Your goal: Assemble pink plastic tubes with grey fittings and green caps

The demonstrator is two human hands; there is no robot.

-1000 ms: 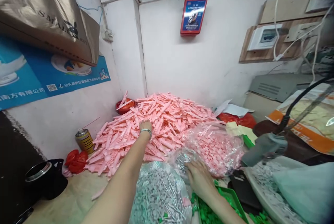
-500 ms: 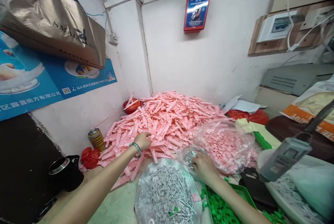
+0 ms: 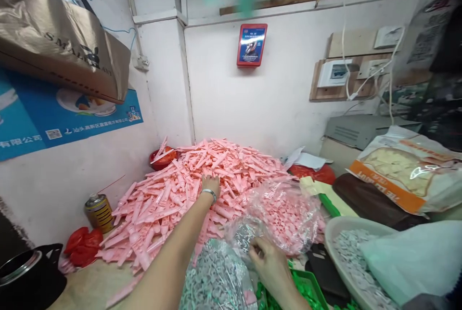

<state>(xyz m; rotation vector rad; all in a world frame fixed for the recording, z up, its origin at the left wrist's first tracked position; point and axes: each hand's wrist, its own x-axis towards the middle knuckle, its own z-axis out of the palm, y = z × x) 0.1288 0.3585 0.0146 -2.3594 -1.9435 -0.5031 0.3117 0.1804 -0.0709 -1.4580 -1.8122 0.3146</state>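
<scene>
A large heap of pink moulded plastic strips (image 3: 162, 204) fills the white wall corner. At the heap's front edge lie a clear plastic bag of small pink pieces (image 3: 285, 218) and, just nearer, a clear plastic bag of grey pieces and thin metal pins (image 3: 216, 276). Left of the heap stands a yellow-and-black spray can (image 3: 99, 213). The left hand (image 3: 211, 187) rests on the heap, fingers curled down; whether they clamp a strip cannot be told. Below the heap, the right hand (image 3: 270, 266) has its fingers pinched together on the pink-filled bag's gathered film.
</scene>
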